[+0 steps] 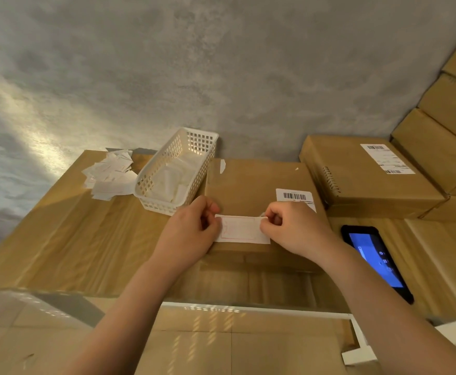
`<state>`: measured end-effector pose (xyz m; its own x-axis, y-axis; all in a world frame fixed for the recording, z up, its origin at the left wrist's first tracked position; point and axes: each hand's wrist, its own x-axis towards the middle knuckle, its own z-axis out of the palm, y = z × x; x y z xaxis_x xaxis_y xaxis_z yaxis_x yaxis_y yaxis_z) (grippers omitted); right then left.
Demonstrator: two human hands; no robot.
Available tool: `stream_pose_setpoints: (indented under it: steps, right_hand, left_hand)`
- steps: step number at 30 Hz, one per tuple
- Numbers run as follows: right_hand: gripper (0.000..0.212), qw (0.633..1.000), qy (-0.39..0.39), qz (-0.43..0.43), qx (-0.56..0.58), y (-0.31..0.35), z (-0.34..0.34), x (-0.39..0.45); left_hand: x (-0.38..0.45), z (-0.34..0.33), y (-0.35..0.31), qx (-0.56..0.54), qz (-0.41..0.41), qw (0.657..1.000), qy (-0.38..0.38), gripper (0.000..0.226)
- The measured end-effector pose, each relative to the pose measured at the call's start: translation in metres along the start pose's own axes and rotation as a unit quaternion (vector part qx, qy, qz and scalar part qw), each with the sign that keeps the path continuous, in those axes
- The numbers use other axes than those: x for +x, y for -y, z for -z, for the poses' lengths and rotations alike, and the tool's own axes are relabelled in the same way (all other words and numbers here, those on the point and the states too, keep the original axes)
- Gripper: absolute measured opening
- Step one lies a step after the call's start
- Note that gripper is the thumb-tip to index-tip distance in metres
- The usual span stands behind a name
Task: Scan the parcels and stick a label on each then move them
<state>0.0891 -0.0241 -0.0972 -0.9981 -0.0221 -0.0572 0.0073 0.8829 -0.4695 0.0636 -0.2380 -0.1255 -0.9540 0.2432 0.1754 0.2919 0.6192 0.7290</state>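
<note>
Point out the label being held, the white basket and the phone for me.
label (241, 230): head view, middle of the white strip.
white basket (155, 176): head view, left mesh wall.
phone (375, 257): head view, lit blue screen.

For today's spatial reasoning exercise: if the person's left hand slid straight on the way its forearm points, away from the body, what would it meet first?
Probably the white basket. The left hand, pinching the label above the parcel, points up and slightly right; the basket's near corner lies just beyond its knuckles. Depth is unclear, so it might pass above it.
</note>
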Motion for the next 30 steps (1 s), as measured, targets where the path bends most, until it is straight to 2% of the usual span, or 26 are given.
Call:
stream_pose_setpoints:
  steps: [5, 8, 12, 17, 21, 25, 28, 30]
  right_hand:
    - [0.009, 0.998, -0.05, 0.025, -0.037, -0.001, -0.008, -0.003]
    - [0.015, 0.99, -0.113, 0.073, -0.047, -0.008, -0.019, -0.013]
    - [0.023, 0.967, -0.204, 0.135, -0.062, -0.025, -0.035, -0.021]
    - [0.036, 0.97, -0.191, 0.118, -0.089, -0.034, -0.035, -0.027]
    - [0.035, 0.978, -0.167, 0.115, -0.044, -0.042, -0.033, -0.029]
    - [0.035, 0.964, -0.26, 0.056, 0.02, -0.062, -0.025, -0.041]
    - [0.039, 0.94, -0.284, -0.094, 0.163, -0.073, -0.019, -0.048]
    - [0.038, 0.892, -0.259, -0.208, 0.307, -0.078, -0.023, -0.047]
  left_hand:
    - [0.001, -0.006, 0.005, 0.052, -0.04, 0.998, -0.017, 0.015]
    - [-0.001, -0.009, 0.011, 0.047, -0.049, 0.997, -0.031, 0.027]
    - [-0.006, -0.009, 0.022, 0.037, -0.117, 0.992, -0.007, 0.02]
    - [-0.014, -0.008, 0.032, 0.016, -0.083, 0.996, -0.014, 0.025]
    - [-0.019, -0.007, 0.034, -0.023, -0.059, 0.998, 0.001, 0.026]
    - [-0.026, -0.005, 0.037, -0.173, 0.034, 0.984, 0.011, 0.035]
    - [-0.031, -0.009, 0.04, -0.255, 0.137, 0.957, 0.015, 0.033]
    - [-0.031, -0.015, 0.043, -0.268, 0.183, 0.946, 0.024, 0.038]
